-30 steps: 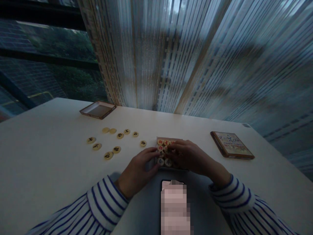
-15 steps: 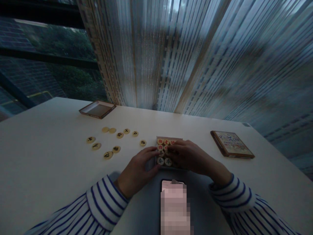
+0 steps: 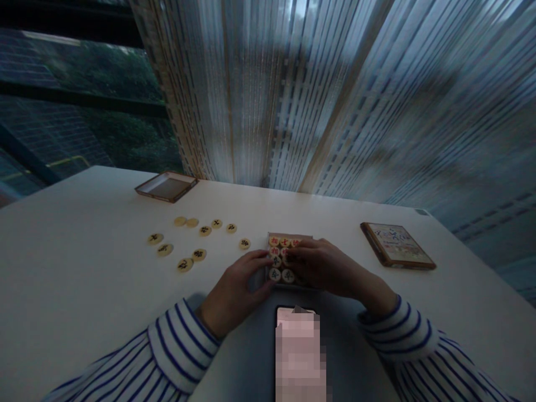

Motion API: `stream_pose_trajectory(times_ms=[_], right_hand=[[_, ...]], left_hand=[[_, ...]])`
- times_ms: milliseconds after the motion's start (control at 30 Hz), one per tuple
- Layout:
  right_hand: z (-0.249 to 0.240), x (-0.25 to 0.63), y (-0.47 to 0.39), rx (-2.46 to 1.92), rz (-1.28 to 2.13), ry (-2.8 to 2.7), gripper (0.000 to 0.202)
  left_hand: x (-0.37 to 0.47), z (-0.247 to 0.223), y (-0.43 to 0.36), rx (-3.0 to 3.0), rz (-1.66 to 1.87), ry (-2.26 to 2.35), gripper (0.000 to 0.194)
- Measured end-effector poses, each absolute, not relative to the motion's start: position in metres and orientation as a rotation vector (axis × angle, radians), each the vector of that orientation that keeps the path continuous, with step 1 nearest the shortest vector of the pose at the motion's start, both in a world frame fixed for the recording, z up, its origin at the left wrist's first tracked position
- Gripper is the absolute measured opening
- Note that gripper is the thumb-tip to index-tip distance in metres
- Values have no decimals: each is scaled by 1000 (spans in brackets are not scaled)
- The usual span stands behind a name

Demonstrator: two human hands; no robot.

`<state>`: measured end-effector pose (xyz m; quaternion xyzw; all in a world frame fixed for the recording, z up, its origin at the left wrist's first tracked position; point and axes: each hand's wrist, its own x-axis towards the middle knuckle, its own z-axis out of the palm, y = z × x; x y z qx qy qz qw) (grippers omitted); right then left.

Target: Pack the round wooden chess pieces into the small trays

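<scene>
A small shallow box [image 3: 290, 236] holds round xiangqi pieces with red and dark characters, laid in rows. My left hand [image 3: 234, 290] grips the box's left side, thumb at the near corner and fingers at the wall. Over the right part of the box bends my right hand [image 3: 329, 268], its fingertips down among the pieces. Those fingers are pressed together, and whatever is under or between them is hidden. A xiangqi piece [image 3: 274, 275] with a dark character lies in the near left corner of the box.
Several loose xiangqi pieces [image 3: 199, 254] lie scattered on the white table [image 3: 104, 290] to the left. An open box lid or tray [image 3: 167, 187] stands behind them. To the right lies a flat printed box [image 3: 397, 245]. A phone [image 3: 297, 352] lies in front of me.
My right fingertips have shifted very slightly over the pieces. My left hand, the box and the loose pieces stay as they were.
</scene>
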<state>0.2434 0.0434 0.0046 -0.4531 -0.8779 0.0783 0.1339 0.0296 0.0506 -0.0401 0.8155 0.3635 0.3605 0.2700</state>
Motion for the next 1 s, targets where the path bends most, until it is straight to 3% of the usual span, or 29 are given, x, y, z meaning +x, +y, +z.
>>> stream_pose_trajectory(times_ms=[1000], right_hand=[[5, 242, 42, -1363, 195, -2589, 20]], left_hand=[[28, -44, 52, 2274, 991, 950, 31]])
